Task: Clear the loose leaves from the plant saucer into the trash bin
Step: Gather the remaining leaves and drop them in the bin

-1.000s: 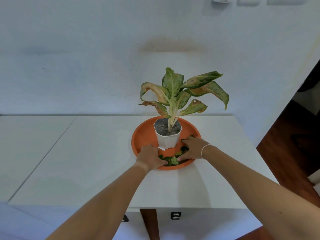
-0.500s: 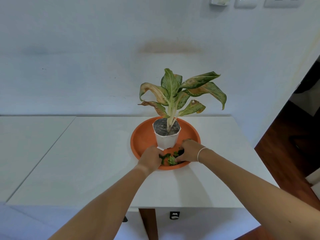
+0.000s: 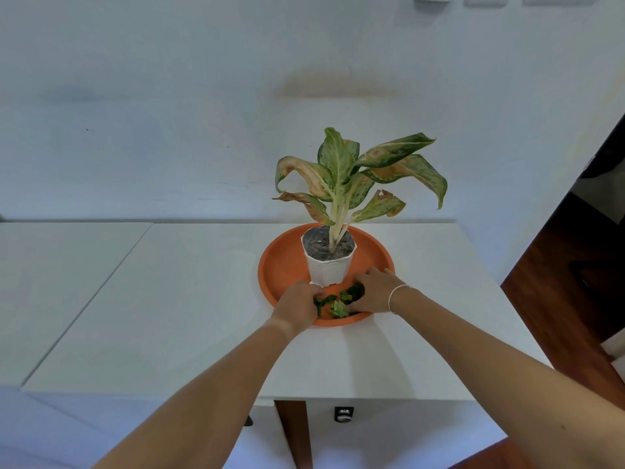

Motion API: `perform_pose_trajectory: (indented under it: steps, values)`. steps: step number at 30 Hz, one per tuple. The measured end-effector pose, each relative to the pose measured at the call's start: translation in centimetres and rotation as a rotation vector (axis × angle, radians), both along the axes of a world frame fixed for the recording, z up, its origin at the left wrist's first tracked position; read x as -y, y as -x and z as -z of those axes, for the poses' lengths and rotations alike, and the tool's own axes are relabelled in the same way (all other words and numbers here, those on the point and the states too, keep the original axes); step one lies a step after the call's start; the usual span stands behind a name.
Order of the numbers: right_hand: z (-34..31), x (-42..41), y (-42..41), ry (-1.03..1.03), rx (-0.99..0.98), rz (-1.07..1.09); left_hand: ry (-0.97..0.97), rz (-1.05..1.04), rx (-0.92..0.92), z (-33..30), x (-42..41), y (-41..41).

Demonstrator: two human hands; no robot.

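Resting at the near edge of the orange saucer (image 3: pixel 280 265), both hands curl inward around a small heap of loose leaves (image 3: pixel 338 304). The saucer sits on the white desk (image 3: pixel 189 299), toward its far side, close to the pale wall (image 3: pixel 169 96). A white faceted pot (image 3: pixel 327 270) stands upright near the saucer's middle, and from its dark soil rises a plant (image 3: pixel 341 174) whose speckled green leaves are browned and curling at several tips.

Taking the saucer as a clock face seen from the wearer, the leaves lie at about 6 o'clock, just in front of the pot. The left hand (image 3: pixel 296 308) comes in at about 7 o'clock, knuckles up, its fingers bent down and touching the dark green scraps on its side. The right hand (image 3: pixel 373 294) comes in at about 5 o'clock, wearing a thin pale band (image 3: pixel 394 296) at the wrist, its fingers cupped over the leaves on that side. Neither hand lies flat and neither is a fist; whether either truly grips any leaf I cannot tell, since the fingertips are hidden beneath the hands. A lighter green piece shows in the gap between the two hands, lying on the saucer floor. No trash bin shows in the view.

At 3 o'clock from the desk, dark wooden floor (image 3: pixel 558 282) is visible.
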State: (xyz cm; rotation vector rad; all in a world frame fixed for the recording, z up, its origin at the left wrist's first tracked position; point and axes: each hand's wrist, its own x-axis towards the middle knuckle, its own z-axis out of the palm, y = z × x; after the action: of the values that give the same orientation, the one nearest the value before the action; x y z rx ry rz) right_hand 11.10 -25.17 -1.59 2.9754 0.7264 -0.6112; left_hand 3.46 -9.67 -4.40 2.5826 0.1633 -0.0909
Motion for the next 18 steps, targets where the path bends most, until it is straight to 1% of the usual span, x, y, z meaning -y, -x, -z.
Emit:
perform_pose_trajectory:
  steps: [4,8,13,18]
  values:
    - [-0.1,-0.2,0.6,-0.046,-0.067,0.030,0.022,0.010,-0.004,0.2,0.1,0.1]
    - [-0.3,-0.6,0.8,-0.065,-0.078,0.082,0.054,-0.010,-0.015,0.5,-0.2,-0.1]
    - [-0.2,-1.5,2.3,-0.033,0.037,0.100,0.068,-0.037,-0.018,0.4,-0.3,-0.2]
    - [0.5,-2.3,2.7,-0.117,0.096,0.155,0.061,-0.062,-0.063,0.3,-0.2,-0.1]
